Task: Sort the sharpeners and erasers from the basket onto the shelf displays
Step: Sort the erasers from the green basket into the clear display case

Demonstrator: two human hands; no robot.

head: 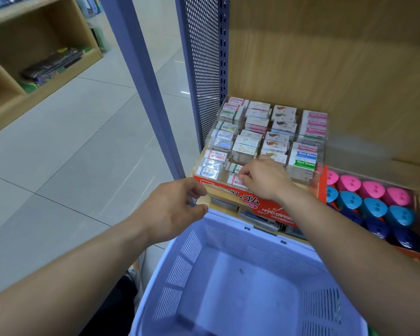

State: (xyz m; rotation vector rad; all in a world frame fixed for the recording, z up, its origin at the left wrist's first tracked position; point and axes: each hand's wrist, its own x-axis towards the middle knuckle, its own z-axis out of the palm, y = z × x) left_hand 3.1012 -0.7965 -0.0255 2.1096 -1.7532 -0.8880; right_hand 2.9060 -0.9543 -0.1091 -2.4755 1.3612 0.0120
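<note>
Head view: right hand (264, 180) pinches an eraser (235, 182) in the display (252, 202); left hand (177, 209), loosely curled, holds nothing beside the basket (228, 241).

"Hard Eraser" is printed on the sleeves of the erasers (305, 155) in the right column of the clear display (322, 144). In the far compartment it stands on pink sleeves. In the nearer one it stands on a pink, a blue and a green sleeve. The red box (228, 187) under the display carries white Japanese characters ending in "ゴム". To their right, in slanted white capitals, is "HARD ERASE", with its end hidden. The finer print below those words is too small to read. Labels on erasers in the other columns are too blurred to read.
</note>
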